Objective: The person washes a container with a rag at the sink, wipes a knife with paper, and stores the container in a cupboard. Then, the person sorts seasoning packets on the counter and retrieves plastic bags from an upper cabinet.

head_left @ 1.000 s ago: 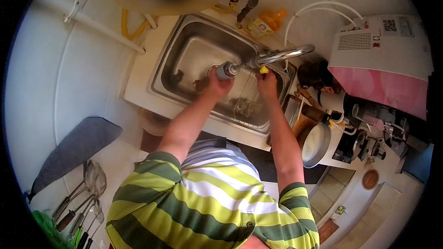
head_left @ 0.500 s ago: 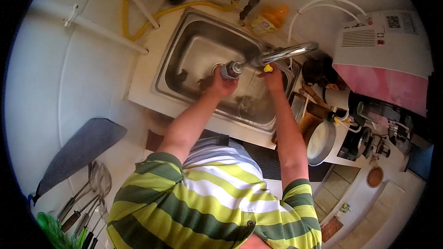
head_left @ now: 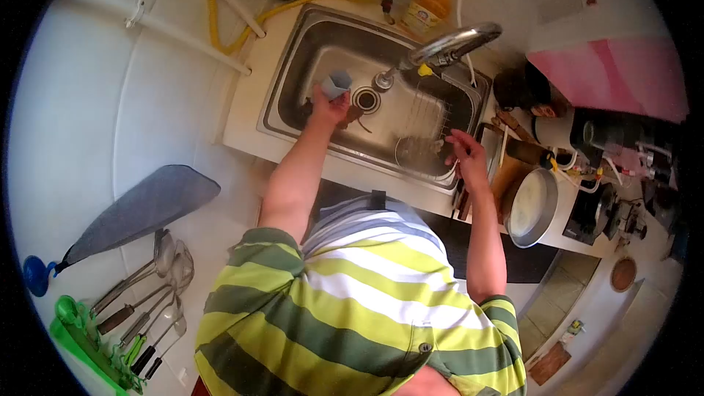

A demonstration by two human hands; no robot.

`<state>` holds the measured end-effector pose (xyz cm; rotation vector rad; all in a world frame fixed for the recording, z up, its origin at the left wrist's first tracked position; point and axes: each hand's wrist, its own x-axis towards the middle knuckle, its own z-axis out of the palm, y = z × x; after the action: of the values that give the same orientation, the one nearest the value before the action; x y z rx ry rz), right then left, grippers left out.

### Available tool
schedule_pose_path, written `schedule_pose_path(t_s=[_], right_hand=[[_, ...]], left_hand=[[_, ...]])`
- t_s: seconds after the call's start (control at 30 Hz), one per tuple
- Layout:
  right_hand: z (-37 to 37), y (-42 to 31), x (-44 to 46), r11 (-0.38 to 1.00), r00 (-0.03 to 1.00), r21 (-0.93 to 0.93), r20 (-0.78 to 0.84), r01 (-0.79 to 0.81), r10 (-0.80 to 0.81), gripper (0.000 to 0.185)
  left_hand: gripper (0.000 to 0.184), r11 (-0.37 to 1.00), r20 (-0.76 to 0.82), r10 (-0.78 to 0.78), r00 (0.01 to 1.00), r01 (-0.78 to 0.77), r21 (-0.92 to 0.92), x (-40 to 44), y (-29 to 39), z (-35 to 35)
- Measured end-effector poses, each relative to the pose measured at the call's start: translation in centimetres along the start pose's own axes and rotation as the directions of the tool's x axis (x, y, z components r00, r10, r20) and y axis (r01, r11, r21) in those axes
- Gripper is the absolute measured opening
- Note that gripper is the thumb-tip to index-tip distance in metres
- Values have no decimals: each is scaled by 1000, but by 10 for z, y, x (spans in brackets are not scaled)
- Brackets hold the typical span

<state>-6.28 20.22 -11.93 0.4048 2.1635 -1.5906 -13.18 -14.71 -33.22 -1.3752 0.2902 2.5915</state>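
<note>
My left hand (head_left: 331, 108) is wrapped round a grey cup (head_left: 336, 83) above the steel sink (head_left: 323, 51), left of the round drain (head_left: 366, 100). The chrome faucet (head_left: 447, 42), with a yellow handle (head_left: 424, 70), reaches over the basin to the right of the cup. My right hand (head_left: 468, 158) hangs above the sink's front right corner, its fingers apart and slightly bent, with nothing in them. Beneath and beside it a wire rack (head_left: 425, 132) lies in the basin. Dark scraps lie near the drain.
An orange bottle (head_left: 427, 9) stands behind the sink. To the right are a pan (head_left: 532, 207), dark pots and a pink and white box (head_left: 609, 73). A grey cloth (head_left: 147, 209) and several utensils (head_left: 158, 286) hang at the left. A yellow hose (head_left: 293, 6) runs behind the sink.
My left hand has carried the cup leftward, away from the faucet. My right hand has left the yellow handle and come toward the front right of the sink. The camera view has shifted.
</note>
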Motion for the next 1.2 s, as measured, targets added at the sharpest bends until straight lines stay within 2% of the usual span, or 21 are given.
schedule_pose_path(t_s=[0.03, 0.07, 0.1, 0.2, 0.23, 0.3, 0.33, 0.4, 0.43, 0.5, 0.53, 0.6, 0.83, 0.9, 0.93, 1.0, 1.03, 1.07, 1.1, 1.17, 1.2], right_hand=[[-7, 8, -10, 1000, 1000, -26, -20, 10, -10, 33], [-16, 13, -19, 1000, 999, -17, -28, 23, -24, 34], [-30, 22, -27, 1000, 999, -1, -34, 22, -22, 34], [-59, 41, -53, 999, 987, 36, -157, 38, -32, 33], [-66, 43, -64, 998, 986, 51, -167, 31, -22, 33], [-80, 51, -82, 999, 967, 43, -255, 10, 1, 30], [-81, 60, -87, 997, 954, 78, -299, 7, 17, 29], [-85, 73, -97, 997, 949, 83, -313, -4, 30, 28], [-87, 78, -101, 997, 945, 73, -325, -10, 34, 28], [-87, 88, -106, 997, 944, 79, -328, -12, 37, 27], [-85, 91, -108, 996, 942, 89, -333, -17, 46, 27], [-83, 98, -109, 994, 940, 107, -337, -21, 56, 27], [-77, 86, -102, 996, 958, 89, -288, 16, 10, 30], [-76, 86, -97, 996, 956, 80, -292, 40, -15, 30], [-74, 87, -94, 997, 957, 57, -287, 50, -31, 31], [-71, 86, -87, 997, 959, 34, -280, 63, -51, 31], [-69, 85, -84, 998, 966, 35, -255, 59, -48, 31], [-66, 86, -86, 998, 974, 34, -222, 49, -41, 32], [-64, 89, -90, 998, 976, 31, -213, 47, -39, 32], [-66, 90, -84, 998, 986, -46, -155, 47, -54, 33], [-67, 78, -82, 994, 984, -43, -147, 98, -103, 34]], left_hand=[[71, 996, 54, 44, 998, -40, -79, 6, 5, -4], [71, 998, 50, -29, 998, 25, 64, 12, 11, -7], [71, 996, 47, -27, 999, 23, 80, 7, 14, -8], [57, 974, 72, 196, 978, -203, 98, -15, 29, 14], [57, 973, 71, 190, 979, -197, 117, -30, 28, 22], [56, 664, 183, 600, 779, -613, 428, -50, 28, 37], [56, 659, 187, 599, 779, -612, 438, -46, 32, 37], [62, 49, 482, 820, 310, -875, 481, -37, 40, 41], [62, 44, 487, 816, 311, -874, 484, -49, 41, 48], [72, -234, 594, 747, 298, -719, 655, -69, 43, 62], [72, -238, 597, 745, 297, -717, 655, -68, 45, 63], [76, -380, 714, 679, 171, -750, 541, -73, 47, 71], [76, -435, 767, 615, 181, -734, 522, -139, 40, 106], [70, -562, 756, 653, 48, -638, 526, -164, 35, 113], [70, -563, 755, 653, 47, -637, 527, -167, 32, 109], [67, -616, 665, 700, -262, -693, 375, -168, 28, 101], [67, -617, 663, 700, -265, -691, 376, -158, 27, 96], [69, -577, 716, 697, 38, -563, 591, -144, 26, 82], [70, -550, 659, 671, 340, -367, 750, -133, 25, 65], [74, -559, 655, 665, 360, -342, 755, -130, 24, 61], [74, -486, 622, 734, 271, -430, 761, -141, 21, 69]])
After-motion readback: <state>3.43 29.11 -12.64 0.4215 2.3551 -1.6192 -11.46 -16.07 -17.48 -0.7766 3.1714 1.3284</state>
